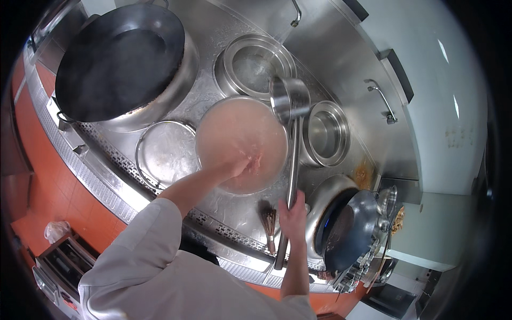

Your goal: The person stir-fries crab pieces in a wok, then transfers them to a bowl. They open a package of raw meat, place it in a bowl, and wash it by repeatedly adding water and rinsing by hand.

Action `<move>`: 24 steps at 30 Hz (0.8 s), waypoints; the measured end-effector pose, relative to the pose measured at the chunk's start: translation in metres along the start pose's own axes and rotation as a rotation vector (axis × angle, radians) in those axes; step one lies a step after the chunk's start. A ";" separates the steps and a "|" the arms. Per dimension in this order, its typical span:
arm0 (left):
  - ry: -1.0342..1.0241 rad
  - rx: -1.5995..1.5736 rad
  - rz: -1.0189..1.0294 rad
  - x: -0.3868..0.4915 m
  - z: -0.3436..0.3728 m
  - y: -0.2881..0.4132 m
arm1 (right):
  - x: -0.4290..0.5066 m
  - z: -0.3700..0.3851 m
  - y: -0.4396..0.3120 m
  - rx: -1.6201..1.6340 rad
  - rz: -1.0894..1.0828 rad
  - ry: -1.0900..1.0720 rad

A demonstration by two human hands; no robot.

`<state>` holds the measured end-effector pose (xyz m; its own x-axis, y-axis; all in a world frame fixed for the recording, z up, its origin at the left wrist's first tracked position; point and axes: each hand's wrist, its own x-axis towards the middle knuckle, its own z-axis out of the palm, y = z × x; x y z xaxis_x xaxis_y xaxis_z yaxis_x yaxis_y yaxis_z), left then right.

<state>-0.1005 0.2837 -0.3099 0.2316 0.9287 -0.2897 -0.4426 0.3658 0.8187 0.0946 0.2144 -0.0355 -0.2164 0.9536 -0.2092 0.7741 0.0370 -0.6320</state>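
My left hand reaches into a round basin filled with cloudy pinkish liquid. A piece of what looks like raw meat breaks the surface at its fingertips; the murk hides the fingers, so I cannot tell whether they grip it. My right hand is wrapped around the long handle of a large steel ladle. The ladle's deep bowl is raised past the basin's far right rim, overlapping the steel pot behind. Beside my right hand lies a bamboo wok brush.
A large black wok tilts on its ring at left, and another wok stands at right. Water runs from a faucet into a steel pot. A second pot and a round steel strainer or tray flank the basin.
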 end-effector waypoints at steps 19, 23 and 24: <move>-0.053 1.345 0.140 -0.046 -0.011 -0.010 | 0.367 0.139 -0.020 1.261 0.755 -0.893; -0.085 1.327 0.109 -0.046 -0.007 -0.017 | 0.334 0.148 -0.010 1.898 0.705 -1.085; -0.082 1.320 0.104 -0.046 -0.006 -0.016 | 0.324 0.149 -0.010 1.966 0.668 -1.117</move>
<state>-0.1092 0.2351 -0.3130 0.3204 0.9250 -0.2041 0.6966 -0.0840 0.7126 -0.0714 0.4785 -0.2081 -0.9103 0.2194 -0.3511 -0.2761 -0.9536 0.1200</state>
